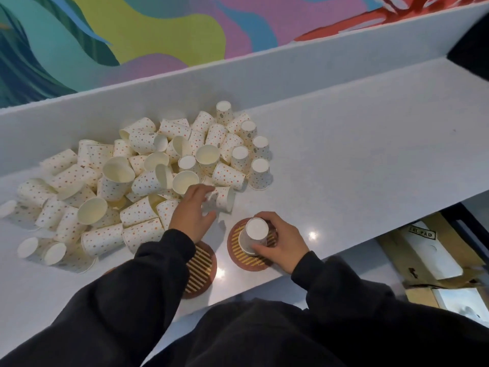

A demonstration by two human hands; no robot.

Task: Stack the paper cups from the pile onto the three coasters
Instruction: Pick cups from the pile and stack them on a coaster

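Observation:
A big pile of dotted white paper cups (137, 178) covers the left half of the white counter. My right hand (280, 241) grips an upside-down cup (252, 235) that stands on the right coaster (235, 247), a round brown one with gold stripes. A second striped coaster (202, 271) lies left of it, partly under my left sleeve. The edge of a third coaster (108, 271) peeks out by my left arm. My left hand (194, 211) reaches into the pile's near edge, fingers spread around a lying cup (225, 198), which is blurred.
A low white wall (238, 75) runs behind the counter, with a colourful mural above. The counter's front edge runs diagonally at the right; below it lie cardboard boxes (434, 250). Bare counter (357, 154) stretches right of the pile.

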